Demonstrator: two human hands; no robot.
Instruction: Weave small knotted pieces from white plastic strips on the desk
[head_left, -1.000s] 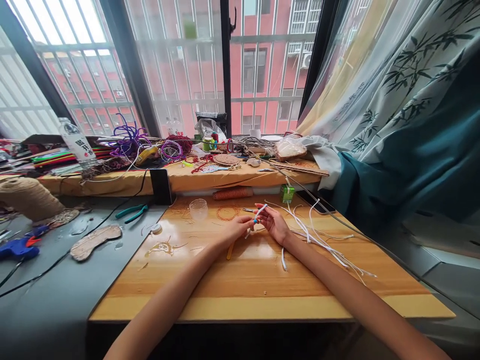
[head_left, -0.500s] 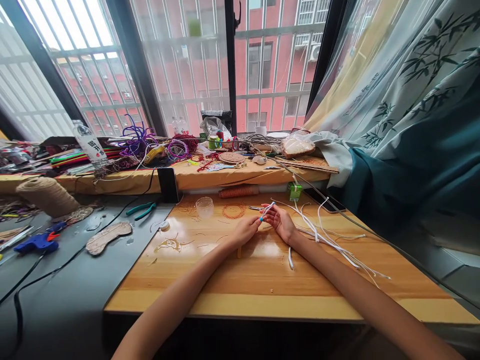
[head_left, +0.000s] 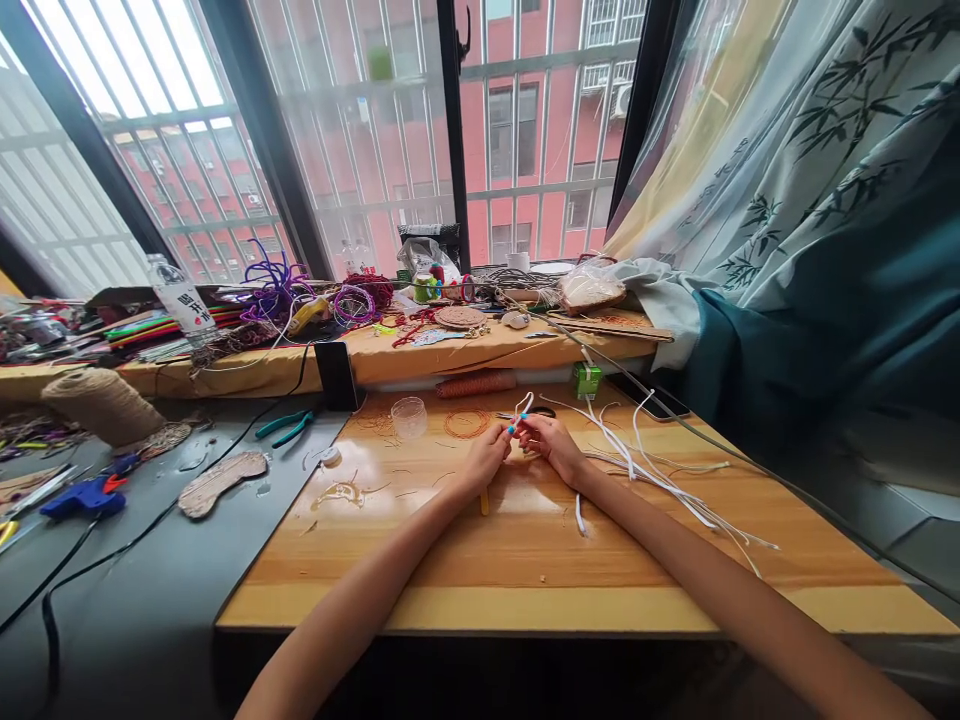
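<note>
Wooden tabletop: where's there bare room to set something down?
Mostly bare wood shows between left forearm and right forearm, from the yellow stick to the front edge; one small speck lies there. Crowded: right of the right hand, with white cords, and the shelf behind.

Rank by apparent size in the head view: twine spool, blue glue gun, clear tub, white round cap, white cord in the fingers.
1. Twine spool
2. Blue glue gun
3. Clear tub
4. White round cap
Held white cord: partly hidden, so unranked.
</note>
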